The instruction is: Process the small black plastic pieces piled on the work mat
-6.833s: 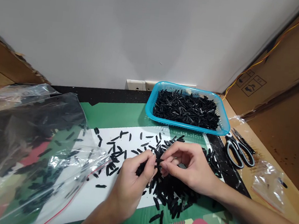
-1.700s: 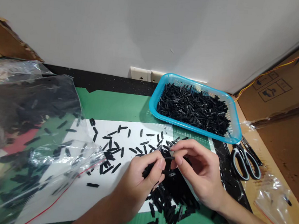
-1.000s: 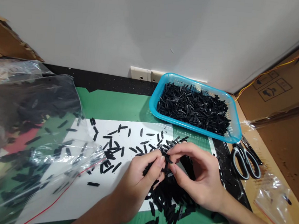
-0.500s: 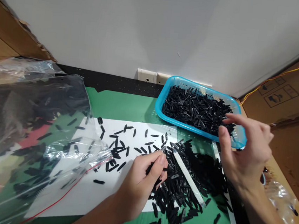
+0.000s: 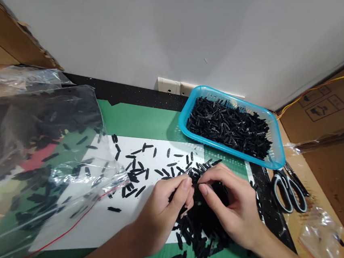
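My left hand [image 5: 169, 201] is closed over small black plastic pieces, dark bits showing between its thumb and curled fingers. One black piece [image 5: 195, 185] sticks out past the left thumb tip. My right hand [image 5: 234, 206] has come to its other end, thumb and index finger pinched around it. Below both hands spreads a heap of black plastic pieces [image 5: 199, 241], partly in deep shadow. The white pen-like tool seen earlier on this heap is hidden now. Several loose pieces [image 5: 137, 170] lie scattered on a white sheet [image 5: 90, 222] left of my hands.
A blue basket [image 5: 216, 143] full of black pieces stands at the back right. Scissors [image 5: 289, 193] lie beside it. On the left is a large clear zip bag [image 5: 104, 167] with black pieces in or under it. Cardboard boxes [image 5: 328, 111] flank the table against a white wall.
My right hand has moved left and down from beside the basket to meet the left hand, its fingers closing to a pinch. It uncovers the scissors and hides the white tool.
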Demonstrator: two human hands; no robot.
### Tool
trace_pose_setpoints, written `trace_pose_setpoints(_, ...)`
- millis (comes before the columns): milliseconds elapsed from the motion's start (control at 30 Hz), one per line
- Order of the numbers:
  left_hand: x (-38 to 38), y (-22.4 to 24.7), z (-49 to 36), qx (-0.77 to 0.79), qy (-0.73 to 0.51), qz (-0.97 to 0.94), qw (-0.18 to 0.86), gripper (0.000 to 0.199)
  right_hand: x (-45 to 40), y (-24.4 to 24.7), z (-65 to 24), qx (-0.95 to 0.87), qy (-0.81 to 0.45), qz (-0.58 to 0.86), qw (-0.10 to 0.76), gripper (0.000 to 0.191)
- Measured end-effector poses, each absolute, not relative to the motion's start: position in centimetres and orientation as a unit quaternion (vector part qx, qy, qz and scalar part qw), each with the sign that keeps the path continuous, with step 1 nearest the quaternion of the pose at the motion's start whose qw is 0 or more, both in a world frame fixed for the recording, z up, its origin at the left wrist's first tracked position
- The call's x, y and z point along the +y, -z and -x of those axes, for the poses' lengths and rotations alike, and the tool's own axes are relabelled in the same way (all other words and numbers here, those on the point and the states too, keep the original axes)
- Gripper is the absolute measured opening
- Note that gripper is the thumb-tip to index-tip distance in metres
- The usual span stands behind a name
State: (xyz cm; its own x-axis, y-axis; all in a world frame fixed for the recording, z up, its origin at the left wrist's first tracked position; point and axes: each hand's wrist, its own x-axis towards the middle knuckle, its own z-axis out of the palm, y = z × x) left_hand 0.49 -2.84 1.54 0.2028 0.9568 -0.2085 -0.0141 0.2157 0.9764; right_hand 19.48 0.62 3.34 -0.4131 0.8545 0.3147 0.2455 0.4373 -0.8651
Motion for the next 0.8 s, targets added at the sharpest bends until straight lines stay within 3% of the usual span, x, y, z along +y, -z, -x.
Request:
trace_pose_setpoints(433,-2.7,-1.0,-0.4,0.477,-0.404,-0.508,0.593,0.048,0.1,-2.5,-18.7,-0.582,-0.6,0.396,0.38,0.011)
trace_pose_setpoints(800,-2.6,-1.2,-0.4,0.486,-0.401,-0.499,0.595,0.051,0.3,-2.8,-18.5,-0.615,-0.561,0.375,0.408,0.012)
